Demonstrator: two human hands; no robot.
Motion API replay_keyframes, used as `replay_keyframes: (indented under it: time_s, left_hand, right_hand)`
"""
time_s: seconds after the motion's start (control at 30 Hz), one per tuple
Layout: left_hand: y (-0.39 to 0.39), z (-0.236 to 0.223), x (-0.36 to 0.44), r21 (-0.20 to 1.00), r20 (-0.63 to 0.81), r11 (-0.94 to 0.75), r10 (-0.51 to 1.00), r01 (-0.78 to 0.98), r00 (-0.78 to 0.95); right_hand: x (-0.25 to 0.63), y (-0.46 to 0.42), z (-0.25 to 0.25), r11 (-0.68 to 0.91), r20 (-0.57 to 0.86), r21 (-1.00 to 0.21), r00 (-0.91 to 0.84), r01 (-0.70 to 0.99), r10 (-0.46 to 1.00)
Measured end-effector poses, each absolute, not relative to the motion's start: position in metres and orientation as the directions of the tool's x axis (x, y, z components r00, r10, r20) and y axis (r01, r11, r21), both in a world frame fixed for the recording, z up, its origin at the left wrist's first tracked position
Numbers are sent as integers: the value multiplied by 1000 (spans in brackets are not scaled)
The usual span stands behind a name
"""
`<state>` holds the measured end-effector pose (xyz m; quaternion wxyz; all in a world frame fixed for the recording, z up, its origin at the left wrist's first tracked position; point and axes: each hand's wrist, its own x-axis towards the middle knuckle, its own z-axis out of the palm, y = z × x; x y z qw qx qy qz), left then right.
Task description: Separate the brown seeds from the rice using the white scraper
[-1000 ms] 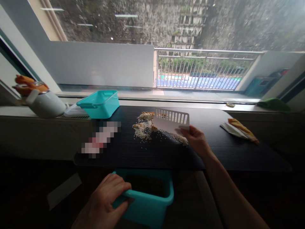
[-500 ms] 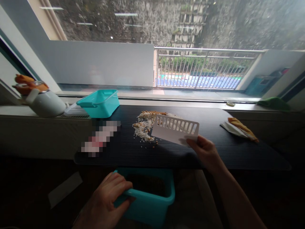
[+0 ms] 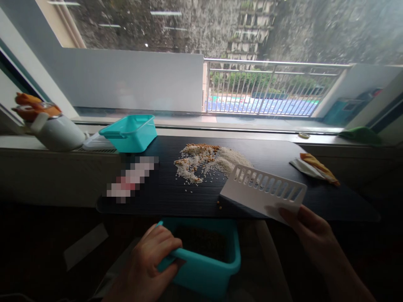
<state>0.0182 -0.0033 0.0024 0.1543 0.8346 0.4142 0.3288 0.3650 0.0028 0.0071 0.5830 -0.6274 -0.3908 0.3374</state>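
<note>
My left hand (image 3: 154, 260) is closed round the left rim of a turquoise plastic bin (image 3: 208, 266), held just below the table's front edge. Dark contents lie in the bin, too dim to name. In my right hand (image 3: 315, 235) is a white slotted plastic scraper (image 3: 261, 191), gripped at its right end and tilted over the front of the dark table. Left of the scraper spreads a pile of white rice (image 3: 231, 159) mixed with tan beans (image 3: 201, 147). A couple of loose beans (image 3: 219, 205) lie near the table edge.
A second turquoise bin (image 3: 135, 134) stands at the table's back left. A blurred-out pale and red item (image 3: 130, 180) lies before it. A folded yellow and white packet (image 3: 315, 167) is at the right. A grey pot with an orange figure (image 3: 53, 123) sits on the sill.
My right hand has drawn the scraper right and toward me, away from the pile, uncovering more rice. The held bin and my left hand have shifted slightly right.
</note>
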Motion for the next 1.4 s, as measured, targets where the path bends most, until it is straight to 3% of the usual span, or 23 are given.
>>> replay_keyframes:
  time_s: [0.13, 0.3, 0.5, 0.67, 1.0, 1.23, 1.4]
  left_hand:
    - [-4, 1, 26, 572, 383, -595, 803, 565, 457]
    - [-5, 7, 26, 602, 343, -557, 827, 572, 446]
    - [-7, 8, 20, 576, 354, -557, 830, 598, 432]
    - [-6, 2, 11, 503, 410, -591, 805, 630, 428]
    - [-10, -1, 7, 551, 263, -440, 898, 710, 353]
    - [-10, 0, 10, 514, 288, -477, 879, 713, 380]
    - [-10, -4, 7, 508, 225, -448, 894, 736, 388]
  right_hand:
    - [368, -17, 7, -56, 17, -990, 491, 133, 871]
    - [357, -24, 5, 1, 45, -993, 366, 119, 929]
    - [337, 19, 9, 174, 220, -967, 264, 185, 939]
    - [318, 60, 15, 224, 314, -919, 257, 326, 914]
    - [320, 66, 17, 207, 251, -960, 256, 187, 934]
    - [315, 78, 14, 228, 275, -942, 178, 245, 945]
    - [320, 69, 14, 206, 233, -966, 185, 155, 955]
